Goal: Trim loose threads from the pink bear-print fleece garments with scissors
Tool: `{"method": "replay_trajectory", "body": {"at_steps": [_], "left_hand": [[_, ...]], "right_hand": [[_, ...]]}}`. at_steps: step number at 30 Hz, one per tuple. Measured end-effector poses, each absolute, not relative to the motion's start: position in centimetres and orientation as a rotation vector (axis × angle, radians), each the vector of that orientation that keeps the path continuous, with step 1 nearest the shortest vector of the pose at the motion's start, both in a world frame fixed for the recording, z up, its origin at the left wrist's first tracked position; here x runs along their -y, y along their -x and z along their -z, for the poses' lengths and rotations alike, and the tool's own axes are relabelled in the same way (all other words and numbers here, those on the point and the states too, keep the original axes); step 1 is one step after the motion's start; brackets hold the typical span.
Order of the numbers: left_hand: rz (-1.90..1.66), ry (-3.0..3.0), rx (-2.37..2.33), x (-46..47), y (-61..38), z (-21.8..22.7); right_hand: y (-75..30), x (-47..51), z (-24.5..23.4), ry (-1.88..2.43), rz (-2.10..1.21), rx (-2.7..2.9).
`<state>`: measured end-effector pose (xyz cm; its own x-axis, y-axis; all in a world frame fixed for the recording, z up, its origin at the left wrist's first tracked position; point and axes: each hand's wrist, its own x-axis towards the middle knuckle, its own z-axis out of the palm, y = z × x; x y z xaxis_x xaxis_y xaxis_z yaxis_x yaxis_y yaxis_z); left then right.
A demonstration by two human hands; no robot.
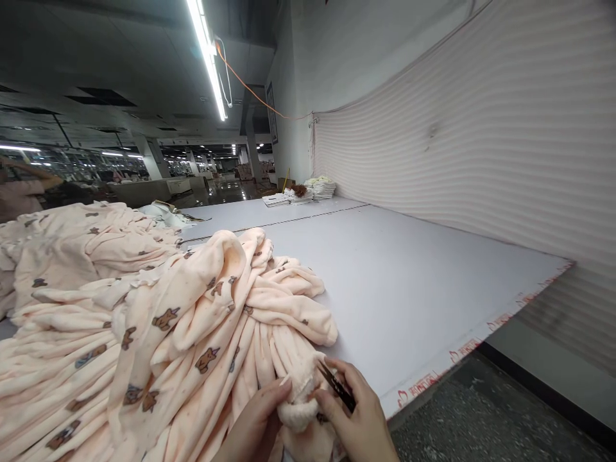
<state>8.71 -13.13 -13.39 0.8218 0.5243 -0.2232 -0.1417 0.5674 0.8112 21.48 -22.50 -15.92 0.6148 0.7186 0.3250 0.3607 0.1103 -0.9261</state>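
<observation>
A heap of peach fleece garments printed with small brown bears lies on the grey table, filling the left half. At the bottom edge my left hand pinches a bunched fuzzy end of the fleece. My right hand is closed on small dark thread snips, their tips touching that same bunched end. Both hands are close together near the table's front edge.
A striped fabric sheet hangs along the right wall. Stacks of folded pieces sit at the table's far end. A person's sleeve shows at far left. The floor drops off beyond the table's right edge.
</observation>
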Motion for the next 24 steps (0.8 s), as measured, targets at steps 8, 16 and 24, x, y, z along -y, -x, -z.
{"method": "replay_trajectory", "body": {"at_steps": [8, 16, 24], "left_hand": [[-0.43, -1.29, -0.676, 12.2, -7.9, 11.9], [-0.839, -1.413, -0.754, 8.7, -6.3, 9.9], [-0.126, -2.054, -0.645, 11.1, -8.7, 11.8]], "right_hand": [[-22.2, 22.3, 16.6, 1.376, -0.588, 0.882], [-24.5, 24.2, 21.8, 1.639, -0.511, 0.659], [-20.5, 21.8, 20.9, 1.283, -0.692, 0.624]]}}
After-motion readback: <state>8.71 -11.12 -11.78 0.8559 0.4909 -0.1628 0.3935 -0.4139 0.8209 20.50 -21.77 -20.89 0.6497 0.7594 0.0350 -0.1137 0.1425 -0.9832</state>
